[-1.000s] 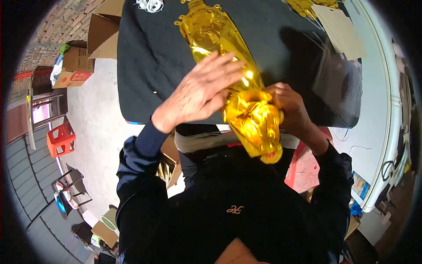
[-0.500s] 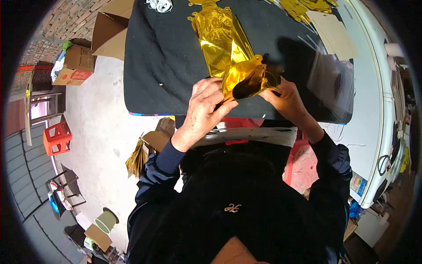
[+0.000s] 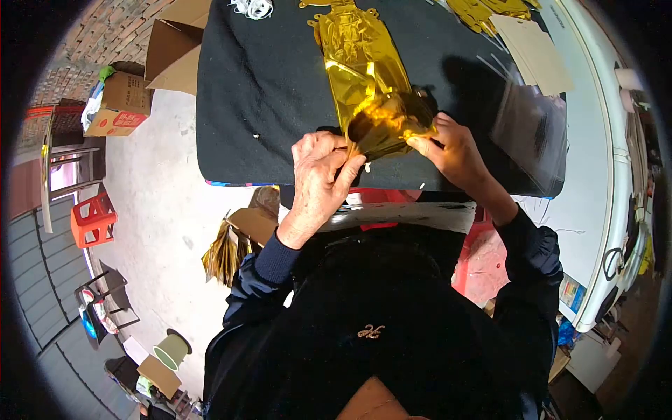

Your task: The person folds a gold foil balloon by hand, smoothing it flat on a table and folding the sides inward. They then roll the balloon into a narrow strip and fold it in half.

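A shiny gold foil sheet point(image 3: 392, 129) is bent up toward me at the near end of a stack of gold foil pieces point(image 3: 357, 49) on a black cloth-covered table point(image 3: 245, 105). My left hand point(image 3: 322, 168) pinches the sheet's left corner between thumb and fingers. At its right corner, my right hand point(image 3: 451, 154) grips the foil with thumb and fingertips. The stack has small rounded tabs along its upper edges. How the curled part of the sheet is folded is hard to make out.
White string point(image 3: 252, 8) lies at the table's far left. More gold foil point(image 3: 483, 14), beige card point(image 3: 532, 56) and clear plastic sheets point(image 3: 532, 129) lie on the right. Below the table's left side sits a bundle of gold foil strips point(image 3: 225, 252). A red stool point(image 3: 94, 219) stands farther left.
The rounded, raised foil has flattened and folded inward between my hands. My left hand has shifted slightly left and down, and the right a little lower. The stack's visible part looks straighter.
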Motion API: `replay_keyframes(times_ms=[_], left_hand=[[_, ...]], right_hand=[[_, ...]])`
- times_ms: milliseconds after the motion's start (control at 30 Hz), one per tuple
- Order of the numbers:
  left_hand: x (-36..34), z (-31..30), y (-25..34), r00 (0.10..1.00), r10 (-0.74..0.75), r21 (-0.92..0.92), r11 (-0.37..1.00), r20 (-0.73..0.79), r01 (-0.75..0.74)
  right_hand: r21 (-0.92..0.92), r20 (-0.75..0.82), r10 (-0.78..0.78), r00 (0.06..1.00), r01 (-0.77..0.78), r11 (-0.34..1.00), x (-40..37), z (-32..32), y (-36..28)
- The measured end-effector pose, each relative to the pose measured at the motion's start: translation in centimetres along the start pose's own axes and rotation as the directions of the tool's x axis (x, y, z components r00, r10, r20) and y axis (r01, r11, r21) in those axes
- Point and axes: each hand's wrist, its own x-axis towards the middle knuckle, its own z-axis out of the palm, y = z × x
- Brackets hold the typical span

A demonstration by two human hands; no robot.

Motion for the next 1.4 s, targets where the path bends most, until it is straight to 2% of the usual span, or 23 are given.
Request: replay_keyframes(times_ms=[133, 167, 267, 300, 400, 567, 667, 767, 867, 967, 1167, 1233, 1267, 1367, 1400], left_hand=[[0.7, 0.2, -0.1, 0.995, -0.098, 0.081, 0.992, -0.013, 0.098], [0.9, 0.3, -0.2, 0.994, -0.108, 0.093, 0.99, -0.021, 0.109], [1.5, 0.4, -0.5, 0.991, -0.131, 0.114, 0.985, -0.011, 0.131], [1.6, 0.3, -0.7, 0.992, -0.13, 0.137, 0.982, 0.003, 0.128], [1.7, -0.4, -0.4, 0.991, -0.137, 0.062, 0.989, 0.009, 0.136], [1.3, -0.6, -1.3, 0.992, -0.122, 0.038, 0.992, 0.03, 0.121], [1.3, -0.5, -1.5, 0.99, -0.137, 0.076, 0.988, 0.036, 0.134], [1.5, -0.4, -1.2, 0.989, -0.147, 0.096, 0.985, 0.029, 0.143], [1.4, -0.2, -1.2, 0.99, -0.14, 0.103, 0.985, 0.022, 0.137], [1.3, -0.1, -1.4, 0.992, -0.128, 0.095, 0.987, 0.014, 0.126], [1.6, -0.4, -0.9, 0.989, -0.147, 0.083, 0.986, 0.024, 0.145], [1.8, -0.7, -0.8, 0.983, -0.169, 0.092, 0.982, 0.067, 0.163], [1.8, -0.6, -1.0, 0.99, -0.127, 0.09, 0.989, 0.067, 0.12], [1.2, -0.4, -1.8, 0.999, -0.012, 0.064, 0.998, 0.044, 0.009], [0.9, -0.4, -2.0, 1.0, 0.017, 0.044, 0.999, 0.022, -0.018]], right_hand=[[-0.044, -0.009, 0.048, 0.999, -0.048, 0.998, 1.2, 0.2, 0.2], [-0.065, -0.047, -0.011, 0.999, 0.008, 0.998, 1.2, 0.5, 0.7], [-0.055, 0.008, 0.138, 0.99, -0.137, 0.989, 1.8, 0.2, 0.2], [-0.039, 0.005, 0.129, 0.992, -0.129, 0.991, 1.8, 0.3, 0.4], [-0.001, -0.01, 0.119, 0.993, -0.119, 0.993, 1.7, 0.5, 1.0], [0.039, -0.024, 0.131, 0.991, -0.13, 0.991, 1.8, 0.4, 0.5], [0.077, 0.032, 0.217, 0.976, -0.218, 0.973, 1.9, -0.1, 0.6], [0.23, 0.071, 0.242, 0.968, -0.252, 0.94, 1.6, -0.5, 1.7], [0.314, 0.138, 0.237, 0.962, -0.27, 0.91, 0.8, -0.9, 1.7], [0.362, 0.097, 0.182, 0.979, -0.205, 0.91, -0.1, -0.5, 0.5], [0.261, 0.101, 0.232, 0.968, -0.251, 0.932, -0.3, -0.4, 0.2], [0.153, 0.043, 0.157, 0.987, -0.162, 0.975, -0.6, -0.1, -0.1], [0.095, 0.018, 0.117, 0.993, -0.118, 0.988, -0.7, 0.1, -0.1], [-0.071, 0.0, -0.173, 0.985, 0.173, 0.982, -1.1, 0.5, 1.0], [-0.062, 0.007, -0.176, 0.984, 0.176, 0.982, -1.3, 0.5, 1.2]])
